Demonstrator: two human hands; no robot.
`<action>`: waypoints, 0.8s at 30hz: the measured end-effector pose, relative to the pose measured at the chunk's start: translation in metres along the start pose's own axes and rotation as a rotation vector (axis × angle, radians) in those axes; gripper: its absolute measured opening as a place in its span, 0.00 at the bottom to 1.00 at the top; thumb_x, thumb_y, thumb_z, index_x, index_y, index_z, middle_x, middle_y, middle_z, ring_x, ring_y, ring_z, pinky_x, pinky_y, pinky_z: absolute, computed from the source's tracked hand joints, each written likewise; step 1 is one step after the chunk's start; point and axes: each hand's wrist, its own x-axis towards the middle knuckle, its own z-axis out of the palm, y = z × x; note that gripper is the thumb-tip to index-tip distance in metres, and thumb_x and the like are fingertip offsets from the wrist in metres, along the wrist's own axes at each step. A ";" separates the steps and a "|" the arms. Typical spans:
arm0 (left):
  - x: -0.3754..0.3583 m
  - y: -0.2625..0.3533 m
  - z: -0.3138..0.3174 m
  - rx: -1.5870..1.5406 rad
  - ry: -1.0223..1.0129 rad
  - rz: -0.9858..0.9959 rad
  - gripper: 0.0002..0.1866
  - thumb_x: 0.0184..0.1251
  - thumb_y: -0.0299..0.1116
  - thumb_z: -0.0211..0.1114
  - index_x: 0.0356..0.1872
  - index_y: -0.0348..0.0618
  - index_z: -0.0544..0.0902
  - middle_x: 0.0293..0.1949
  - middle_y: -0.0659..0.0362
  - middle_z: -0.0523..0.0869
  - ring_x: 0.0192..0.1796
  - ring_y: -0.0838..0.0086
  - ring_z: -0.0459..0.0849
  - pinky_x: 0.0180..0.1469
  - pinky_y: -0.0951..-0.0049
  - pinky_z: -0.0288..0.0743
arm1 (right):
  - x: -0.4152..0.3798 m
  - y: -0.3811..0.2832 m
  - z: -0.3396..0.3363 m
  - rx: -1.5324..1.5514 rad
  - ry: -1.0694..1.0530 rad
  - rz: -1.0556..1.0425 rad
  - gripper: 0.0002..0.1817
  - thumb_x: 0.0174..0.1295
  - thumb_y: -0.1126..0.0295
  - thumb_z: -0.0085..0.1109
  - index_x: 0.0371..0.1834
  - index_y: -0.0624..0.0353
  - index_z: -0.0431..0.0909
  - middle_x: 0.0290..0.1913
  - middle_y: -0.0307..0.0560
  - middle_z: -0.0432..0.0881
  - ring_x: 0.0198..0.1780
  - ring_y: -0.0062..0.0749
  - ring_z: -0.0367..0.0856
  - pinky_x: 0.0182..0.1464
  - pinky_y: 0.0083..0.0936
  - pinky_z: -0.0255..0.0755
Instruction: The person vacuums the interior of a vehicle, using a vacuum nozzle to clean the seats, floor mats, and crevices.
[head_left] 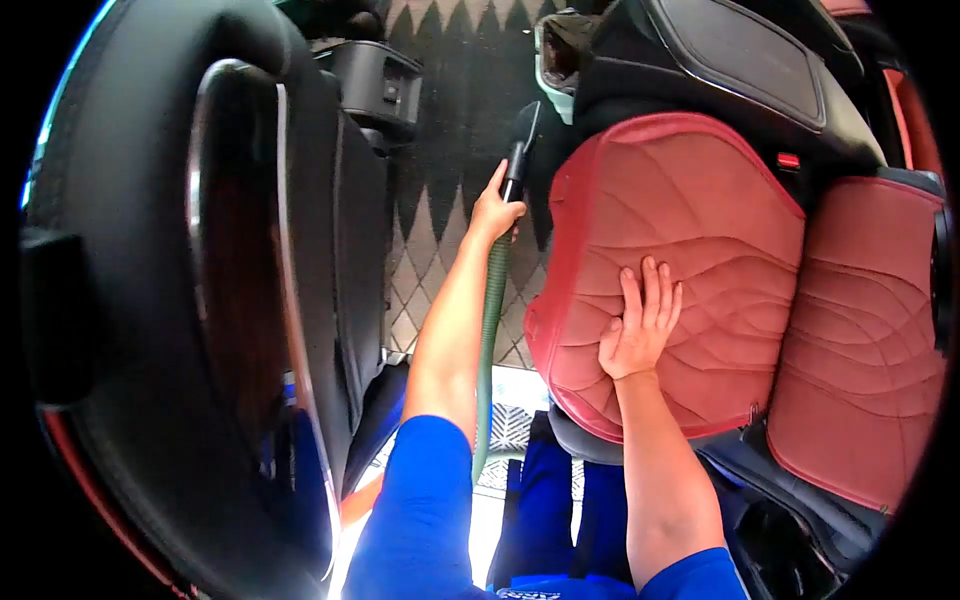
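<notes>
My left hand (495, 212) is wrapped round the black tube of a vacuum nozzle (522, 150), whose flat tip points away from me over the patterned floor mat (447, 215). A green ribbed hose (493, 310) runs from the tube back toward my body, beside my left forearm. On the red quilted seat cushion (700, 200) my right hand (645, 320) lies flat with its fingers stretched out and nothing in it.
The black seat back (120, 300) fills the left side. A small bin (556, 75) stands at the far end of the floor, near a black armrest (740, 60). A red backrest cover (860, 330) is at the right, and a red buckle (788, 161) lies behind the cushion.
</notes>
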 end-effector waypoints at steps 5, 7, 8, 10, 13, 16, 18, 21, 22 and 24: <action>-0.054 -0.064 0.054 0.181 0.049 0.102 0.50 0.46 0.29 0.67 0.77 0.65 0.59 0.41 0.40 0.87 0.40 0.51 0.88 0.45 0.58 0.80 | 0.001 0.000 0.002 0.032 0.002 0.002 0.29 0.63 0.61 0.39 0.69 0.49 0.70 0.76 0.52 0.62 0.76 0.53 0.56 0.76 0.58 0.44; -0.111 -0.089 0.039 -0.040 -0.114 0.070 0.49 0.45 0.24 0.65 0.76 0.62 0.62 0.37 0.48 0.86 0.29 0.61 0.86 0.34 0.64 0.80 | 0.000 -0.001 0.000 0.047 -0.003 0.009 0.30 0.62 0.61 0.40 0.69 0.49 0.70 0.76 0.52 0.62 0.77 0.53 0.56 0.76 0.58 0.44; -0.133 -0.103 0.031 -0.180 -0.221 0.034 0.49 0.45 0.22 0.63 0.76 0.60 0.63 0.34 0.53 0.85 0.24 0.67 0.84 0.29 0.68 0.78 | 0.000 -0.001 0.000 0.044 -0.012 0.015 0.30 0.60 0.61 0.41 0.69 0.49 0.71 0.75 0.52 0.62 0.76 0.53 0.56 0.76 0.58 0.44; -0.169 -0.104 0.005 -0.298 -0.310 -0.075 0.49 0.44 0.19 0.61 0.76 0.60 0.64 0.31 0.58 0.82 0.21 0.75 0.79 0.25 0.72 0.75 | 0.001 -0.001 -0.001 0.042 -0.026 0.037 0.30 0.59 0.61 0.42 0.68 0.49 0.71 0.75 0.52 0.62 0.76 0.53 0.56 0.76 0.58 0.44; -0.146 -0.089 -0.008 -0.012 -0.275 -0.061 0.48 0.46 0.20 0.63 0.76 0.61 0.64 0.54 0.53 0.84 0.34 0.71 0.85 0.36 0.73 0.78 | -0.001 -0.002 -0.003 0.041 -0.032 0.017 0.28 0.65 0.61 0.37 0.68 0.54 0.70 0.75 0.56 0.63 0.76 0.56 0.56 0.76 0.58 0.43; -0.088 -0.056 0.010 0.337 -0.222 0.088 0.48 0.48 0.24 0.65 0.76 0.69 0.62 0.55 0.45 0.85 0.42 0.59 0.89 0.44 0.63 0.82 | 0.002 0.000 -0.002 0.021 -0.032 0.020 0.28 0.65 0.61 0.37 0.68 0.54 0.71 0.74 0.56 0.64 0.76 0.56 0.56 0.76 0.58 0.43; -0.084 -0.067 0.006 0.365 -0.236 0.084 0.50 0.47 0.27 0.68 0.75 0.74 0.61 0.43 0.40 0.87 0.47 0.48 0.86 0.49 0.56 0.79 | 0.002 -0.001 -0.004 0.049 -0.017 0.015 0.29 0.64 0.61 0.38 0.68 0.54 0.70 0.74 0.56 0.64 0.76 0.56 0.56 0.76 0.58 0.43; -0.085 -0.083 0.013 0.458 -0.245 0.129 0.51 0.48 0.27 0.69 0.76 0.75 0.59 0.43 0.40 0.87 0.48 0.47 0.86 0.49 0.57 0.79 | 0.006 0.000 -0.003 0.033 -0.010 0.026 0.30 0.62 0.61 0.40 0.68 0.54 0.71 0.74 0.55 0.64 0.76 0.57 0.56 0.76 0.57 0.44; -0.097 -0.090 0.025 0.410 -0.190 0.161 0.51 0.48 0.27 0.69 0.76 0.75 0.58 0.44 0.40 0.87 0.48 0.46 0.86 0.49 0.57 0.79 | 0.004 -0.001 -0.005 0.039 -0.026 0.018 0.30 0.61 0.61 0.40 0.68 0.54 0.71 0.74 0.55 0.64 0.76 0.57 0.56 0.76 0.56 0.44; -0.130 -0.109 0.038 0.349 -0.131 0.170 0.52 0.48 0.27 0.69 0.76 0.75 0.58 0.44 0.40 0.87 0.49 0.46 0.85 0.49 0.56 0.79 | 0.004 0.000 -0.004 0.044 -0.033 0.013 0.30 0.61 0.62 0.41 0.68 0.53 0.71 0.75 0.54 0.63 0.76 0.56 0.56 0.76 0.56 0.43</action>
